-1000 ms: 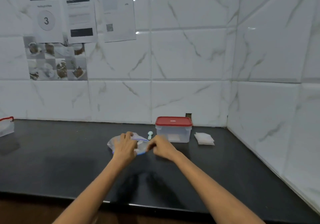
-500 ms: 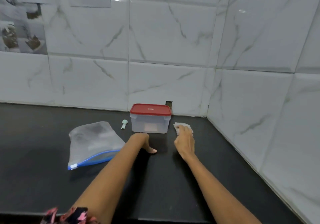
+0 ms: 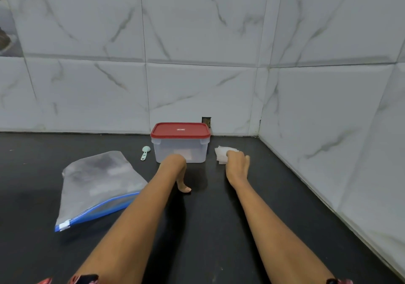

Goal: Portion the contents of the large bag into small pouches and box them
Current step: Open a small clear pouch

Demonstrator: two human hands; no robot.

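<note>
The large clear bag [image 3: 96, 180] with a blue zip edge lies flat on the black counter at the left. Behind my hands stands a clear box [image 3: 180, 152] with its red lid [image 3: 180, 130] on. A stack of small white pouches [image 3: 220, 153] lies to the right of the box. My right hand [image 3: 237, 165] rests on that stack, its fingers curled over the near edge. In front of the box, my left hand [image 3: 177, 171] is bent down at the wrist, with one fingertip touching the counter; its other fingers are hidden.
A small pale green scoop [image 3: 145, 152] lies on the black counter [image 3: 208, 218] between the bag and the box. Tiled walls close the counter at the back and right, meeting in a corner just behind the pouches.
Both hands let go of the large bag, which now lies flat at the left. My right hand moved to the pouch stack, my left hand to the counter before the box. The view moved closer.
</note>
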